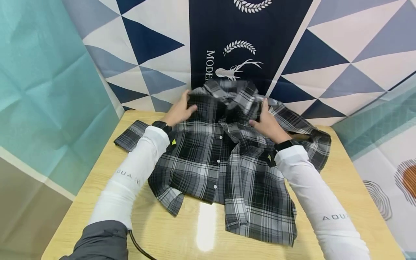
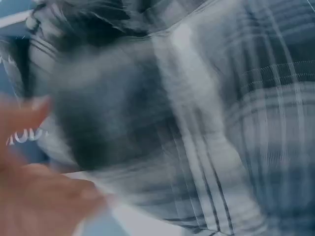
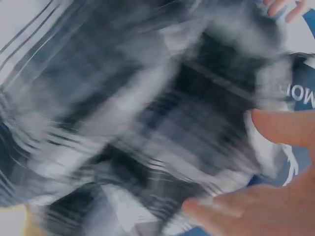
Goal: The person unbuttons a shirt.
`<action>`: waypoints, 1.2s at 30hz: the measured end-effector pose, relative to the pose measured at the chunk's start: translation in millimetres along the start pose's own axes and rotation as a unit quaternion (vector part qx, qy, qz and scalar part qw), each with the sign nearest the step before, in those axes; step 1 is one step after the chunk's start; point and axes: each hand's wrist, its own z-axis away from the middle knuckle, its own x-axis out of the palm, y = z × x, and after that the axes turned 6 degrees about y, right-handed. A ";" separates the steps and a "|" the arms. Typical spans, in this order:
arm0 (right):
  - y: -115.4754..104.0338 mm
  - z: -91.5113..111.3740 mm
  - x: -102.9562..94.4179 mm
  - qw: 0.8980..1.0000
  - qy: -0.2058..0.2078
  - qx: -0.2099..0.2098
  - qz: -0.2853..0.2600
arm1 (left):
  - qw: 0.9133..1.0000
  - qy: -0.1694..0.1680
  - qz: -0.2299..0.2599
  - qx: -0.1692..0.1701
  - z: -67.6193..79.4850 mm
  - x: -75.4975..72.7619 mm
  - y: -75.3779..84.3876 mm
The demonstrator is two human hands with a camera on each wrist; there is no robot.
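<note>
A black, grey and white plaid button-up shirt point(image 1: 191, 159) lies spread on the table, its front partly open and white buttons down one edge. Its collar end is raised and blurred against the backdrop. At the upper left of the shirt is my left hand point(image 1: 180, 112), thumb and fingers spread apart at the cloth's edge. My right hand point(image 1: 270, 124) is at the opposite shoulder, thumb apart from the fingers. In the wrist views, both the left hand point(image 2: 39, 191) and the right hand point(image 3: 266, 191) show gaps between thumb and fingers, beside blurred cloth.
The pale wooden table point(image 1: 156, 234) carries the shirt. Behind it hangs a patterned cloth backdrop point(image 1: 162, 43) with triangles and a dark printed panel. One sleeve point(image 1: 131, 135) sticks out left, the other bends at the right. A black cable point(image 1: 138, 247) runs near my left forearm.
</note>
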 end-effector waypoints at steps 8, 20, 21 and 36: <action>22.1 50.5 48.3 0.986 -0.118 -0.064 0.101 | 0.959 -0.240 -0.137 -0.055 47.9 27.4 -38.8; 30.5 150.1 119.5 0.980 -0.143 0.051 0.132 | 0.945 -0.211 -0.243 -0.064 65.0 71.5 -29.4; 30.3 152.4 121.0 0.982 -0.135 0.050 0.124 | 0.957 -0.194 -0.206 -0.060 58.1 78.4 -21.5; -3.5 190.8 116.6 0.986 -0.008 -0.109 0.123 | 0.946 -0.057 0.183 -0.261 -50.6 225.7 -22.8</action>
